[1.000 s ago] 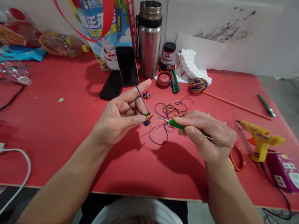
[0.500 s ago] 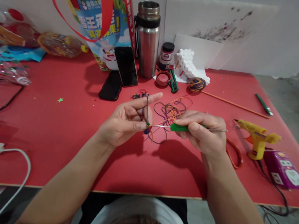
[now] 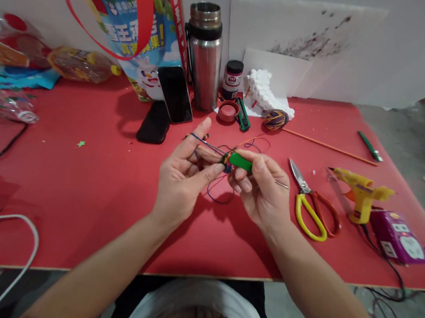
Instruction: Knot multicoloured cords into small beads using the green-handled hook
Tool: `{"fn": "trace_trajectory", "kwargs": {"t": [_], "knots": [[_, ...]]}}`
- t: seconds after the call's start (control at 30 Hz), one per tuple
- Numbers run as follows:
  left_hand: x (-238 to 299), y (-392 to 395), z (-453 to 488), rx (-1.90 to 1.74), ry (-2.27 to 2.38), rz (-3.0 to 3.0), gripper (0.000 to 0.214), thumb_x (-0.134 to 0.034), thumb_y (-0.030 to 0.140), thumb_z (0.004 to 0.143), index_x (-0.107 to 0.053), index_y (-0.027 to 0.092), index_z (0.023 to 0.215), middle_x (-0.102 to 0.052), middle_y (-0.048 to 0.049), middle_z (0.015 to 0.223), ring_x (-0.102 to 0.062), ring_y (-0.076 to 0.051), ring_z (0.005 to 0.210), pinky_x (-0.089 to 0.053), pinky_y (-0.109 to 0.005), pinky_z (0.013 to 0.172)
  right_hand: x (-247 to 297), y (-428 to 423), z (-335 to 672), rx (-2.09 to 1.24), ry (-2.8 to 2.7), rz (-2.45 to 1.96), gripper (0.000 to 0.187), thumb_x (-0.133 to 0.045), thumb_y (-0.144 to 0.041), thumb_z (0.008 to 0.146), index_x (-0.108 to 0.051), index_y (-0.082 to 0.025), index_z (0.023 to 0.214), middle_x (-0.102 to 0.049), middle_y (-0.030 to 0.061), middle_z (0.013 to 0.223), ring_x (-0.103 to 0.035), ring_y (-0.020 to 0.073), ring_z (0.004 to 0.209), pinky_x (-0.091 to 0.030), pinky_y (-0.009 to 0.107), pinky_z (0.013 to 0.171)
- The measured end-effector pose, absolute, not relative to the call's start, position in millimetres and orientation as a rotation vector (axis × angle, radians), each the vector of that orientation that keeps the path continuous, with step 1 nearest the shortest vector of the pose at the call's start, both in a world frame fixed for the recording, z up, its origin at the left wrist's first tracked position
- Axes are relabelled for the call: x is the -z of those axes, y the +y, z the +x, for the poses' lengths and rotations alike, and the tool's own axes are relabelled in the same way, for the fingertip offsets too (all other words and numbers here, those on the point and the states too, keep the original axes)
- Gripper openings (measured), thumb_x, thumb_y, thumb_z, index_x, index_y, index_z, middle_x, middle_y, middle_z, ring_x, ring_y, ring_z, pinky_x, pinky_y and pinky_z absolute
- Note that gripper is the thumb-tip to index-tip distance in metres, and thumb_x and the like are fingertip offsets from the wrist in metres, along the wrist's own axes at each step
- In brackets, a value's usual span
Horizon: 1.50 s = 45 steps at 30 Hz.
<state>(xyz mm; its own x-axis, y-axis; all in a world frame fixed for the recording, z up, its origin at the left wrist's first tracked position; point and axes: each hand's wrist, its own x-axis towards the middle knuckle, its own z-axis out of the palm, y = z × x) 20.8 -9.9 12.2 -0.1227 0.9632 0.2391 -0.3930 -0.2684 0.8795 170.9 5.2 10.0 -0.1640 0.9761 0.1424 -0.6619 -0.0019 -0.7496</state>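
Observation:
My left hand (image 3: pixel 181 186) pinches a small multicoloured crochet piece (image 3: pixel 227 168) between thumb and fingers. A dark blue strand of yarn (image 3: pixel 210 145) runs from the piece up over its raised index finger. My right hand (image 3: pixel 264 190) grips a crochet hook (image 3: pixel 241 162) by its green handle, close against the piece. The hook's tip is hidden in or behind the work. Loose yarn (image 3: pixel 218 201) loops on the table beneath and behind both hands. It leads toward a multicoloured yarn ball (image 3: pixel 276 120) farther back.
Scissors (image 3: pixel 311 207), a yellow glue gun (image 3: pixel 363 192) and a purple power box (image 3: pixel 397 236) lie to the right. At the back stand a steel bottle (image 3: pixel 204 62), a phone (image 3: pixel 175 94), a small jar (image 3: pixel 232 80) and a gift bag (image 3: pixel 134 34). A white cable (image 3: pixel 34 241) crosses the left front edge.
Both hands have come closer together and slightly up. The hook's metal shaft, visible before, is now hidden at the crochet piece. The scissors are uncovered as my right hand moved left.

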Motion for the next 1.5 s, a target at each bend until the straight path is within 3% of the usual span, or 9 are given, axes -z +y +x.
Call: {"fn": "trace_trajectory", "kwargs": {"t": [0.17,0.4,0.7,0.83,1.2,1.33,1.5], "knots": [[-11.1,-5.3,13.6,-1.578,0.829,1.040,0.058,-0.094,0.023,0.086,-0.078,0.038,0.139,-0.076,0.0016,0.102,-0.070,-0.010,0.088,-0.062,-0.021,0.085,-7.7,9.0,172.7,-1.562,-0.851,-0.515,0.018,-0.090,-0.039,0.088,-0.089,-0.028,0.101,-0.078,-0.0009,0.071,-0.052,0.0070,0.054,-0.050,0.023,0.054],[-10.0,-2.6,13.3,-1.610,0.871,1.074,0.059,-0.092,0.016,0.085,-0.079,0.037,0.138,-0.079,0.0021,0.099,-0.070,-0.008,0.085,-0.061,-0.020,0.087,-6.3,9.6,176.8,-1.583,-0.939,-0.521,0.014,-0.090,-0.028,0.088,-0.090,-0.025,0.102,-0.078,-0.0003,0.071,-0.058,0.0060,0.052,-0.048,0.021,0.053],[-10.7,-2.6,10.6,-1.605,0.910,1.074,0.066,-0.097,0.018,0.079,-0.078,0.034,0.139,-0.075,0.0038,0.086,-0.071,-0.008,0.076,-0.062,-0.017,0.077,-4.9,7.0,180.7,-1.632,-0.989,-0.412,0.014,-0.083,-0.032,0.097,-0.088,-0.027,0.109,-0.083,-0.0003,0.081,-0.071,0.0099,0.059,-0.063,0.026,0.062],[-13.0,-6.1,11.7,-1.587,0.924,1.090,0.067,-0.098,0.024,0.080,-0.076,0.033,0.143,-0.076,0.0015,0.089,-0.071,-0.011,0.078,-0.064,-0.020,0.077,-3.1,4.0,185.4,-1.480,-1.137,-0.478,0.019,-0.083,-0.031,0.097,-0.087,-0.028,0.116,-0.083,0.0012,0.085,-0.073,0.0128,0.064,-0.064,0.029,0.063],[-12.9,-7.4,7.8,-1.650,0.947,1.139,0.066,-0.095,0.017,0.081,-0.076,0.036,0.142,-0.067,0.0024,0.088,-0.063,-0.009,0.080,-0.062,-0.018,0.081,-3.0,5.6,190.5,-0.993,-1.536,-0.605,0.028,-0.075,-0.027,0.103,-0.082,-0.031,0.130,-0.082,0.0037,0.097,-0.075,0.0153,0.073,-0.065,0.033,0.070],[-12.6,-8.9,10.3,-1.638,0.976,1.162,0.068,-0.091,0.013,0.083,-0.075,0.037,0.145,-0.068,0.0017,0.087,-0.063,-0.011,0.080,-0.061,-0.020,0.078,-1.8,8.0,193.4,-0.904,-1.608,-0.605,0.034,-0.072,-0.023,0.103,-0.079,-0.034,0.134,-0.082,0.0049,0.109,-0.076,0.0173,0.086,-0.063,0.037,0.079],[-13.5,-12.2,13.6,-1.652,0.989,1.197,0.070,-0.092,0.010,0.082,-0.075,0.037,0.144,-0.068,0.0013,0.086,-0.062,-0.012,0.078,-0.059,-0.020,0.074,0.4,11.1,193.1,-0.846,-1.672,-0.578,0.032,-0.070,-0.028,0.103,-0.080,-0.029,0.133,-0.079,0.0101,0.114,-0.075,0.0237,0.100,-0.064,0.041,0.085]]}}
